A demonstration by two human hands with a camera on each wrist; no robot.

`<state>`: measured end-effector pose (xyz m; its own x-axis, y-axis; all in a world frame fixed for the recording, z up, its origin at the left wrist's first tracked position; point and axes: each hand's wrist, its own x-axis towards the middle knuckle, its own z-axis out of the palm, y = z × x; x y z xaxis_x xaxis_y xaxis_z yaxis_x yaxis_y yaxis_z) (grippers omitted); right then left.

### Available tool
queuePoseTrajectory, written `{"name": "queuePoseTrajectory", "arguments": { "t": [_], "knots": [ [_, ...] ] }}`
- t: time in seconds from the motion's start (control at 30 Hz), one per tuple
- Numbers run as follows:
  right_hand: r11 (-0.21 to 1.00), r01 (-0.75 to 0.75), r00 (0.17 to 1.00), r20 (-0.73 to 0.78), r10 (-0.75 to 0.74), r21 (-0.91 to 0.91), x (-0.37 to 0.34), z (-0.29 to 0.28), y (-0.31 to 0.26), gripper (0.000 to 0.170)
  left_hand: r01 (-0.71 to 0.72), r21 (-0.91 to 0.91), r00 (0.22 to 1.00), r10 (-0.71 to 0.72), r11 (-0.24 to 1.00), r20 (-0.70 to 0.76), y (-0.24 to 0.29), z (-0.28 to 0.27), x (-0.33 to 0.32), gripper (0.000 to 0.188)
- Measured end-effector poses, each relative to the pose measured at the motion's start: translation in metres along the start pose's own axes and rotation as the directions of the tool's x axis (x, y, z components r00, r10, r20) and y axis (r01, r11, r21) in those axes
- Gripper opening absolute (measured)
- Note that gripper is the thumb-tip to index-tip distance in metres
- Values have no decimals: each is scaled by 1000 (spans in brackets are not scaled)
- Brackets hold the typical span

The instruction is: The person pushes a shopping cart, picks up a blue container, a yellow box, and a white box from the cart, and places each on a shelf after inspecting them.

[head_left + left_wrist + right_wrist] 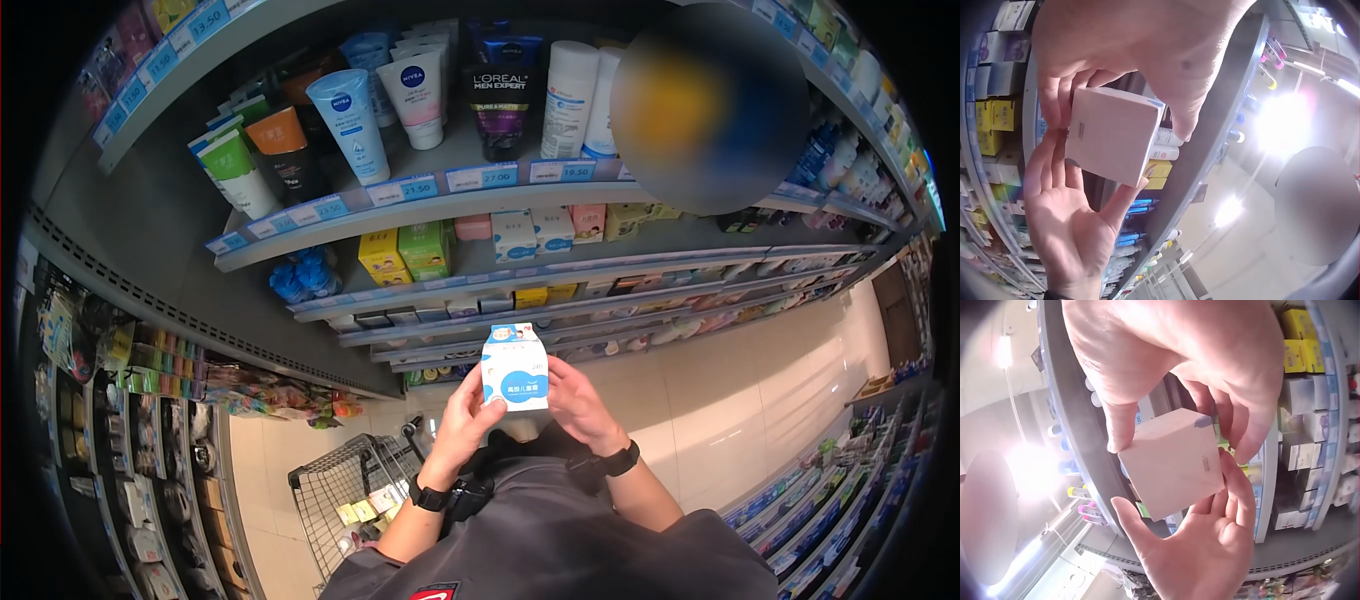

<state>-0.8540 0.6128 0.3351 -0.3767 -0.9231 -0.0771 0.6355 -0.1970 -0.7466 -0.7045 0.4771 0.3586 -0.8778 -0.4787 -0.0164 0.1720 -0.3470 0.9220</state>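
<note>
A small white and blue cream box [516, 375] is held in front of the body, its printed face turned up to the head view. My left hand [463, 428] grips its left side, thumb lapping over the near left corner of that face. On the other side my right hand [583, 408] holds the right edge, palm turned inward. The plain underside of the cream box [1113, 134] shows in the left wrist view, with finger ends hidden behind it. In the right wrist view, the right thumb [1120, 434] lies at a corner of the carton.
Ahead stands a shelf [450, 190] of upright tubes and bottles with price labels. Yellow and green boxes [405, 253] sit on the shelf below, beside white and blue boxes [532, 234]. A wire shopping cart [335, 480] with several items stands at my left. More racks line both sides.
</note>
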Motion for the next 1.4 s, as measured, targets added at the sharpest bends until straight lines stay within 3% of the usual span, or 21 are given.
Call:
{"name": "queuePoseTrajectory", "arguments": {
  "t": [0.13,0.27,0.57,0.73,0.9,1.23,1.4],
  "knots": [
    [999,-30,997,76,32,-31,0,-1,1,81,130,41,991,-129,991,-19,-4,-5,-1,57],
    [997,-29,997,65,33,-65,-2,6,-3,72,100,125,993,-92,987,-70,-15,-12,-1,54],
    [988,32,999,19,-30,-154,-4,0,-6,79,127,-2,988,-127,992,-83,0,-2,0,66],
    [963,117,992,67,-104,-245,-7,-1,-13,89,-105,198,991,86,975,101,2,-13,3,86],
    [906,205,969,206,-135,-371,-7,10,-27,90,-162,227,982,134,960,133,4,-15,2,84],
    [826,280,952,254,-172,-490,-7,13,-31,84,-273,256,958,237,927,163,7,-14,1,78],
    [826,269,956,244,-165,-496,-8,17,-32,82,-260,245,960,225,934,165,10,-18,1,81]
  ]
}}
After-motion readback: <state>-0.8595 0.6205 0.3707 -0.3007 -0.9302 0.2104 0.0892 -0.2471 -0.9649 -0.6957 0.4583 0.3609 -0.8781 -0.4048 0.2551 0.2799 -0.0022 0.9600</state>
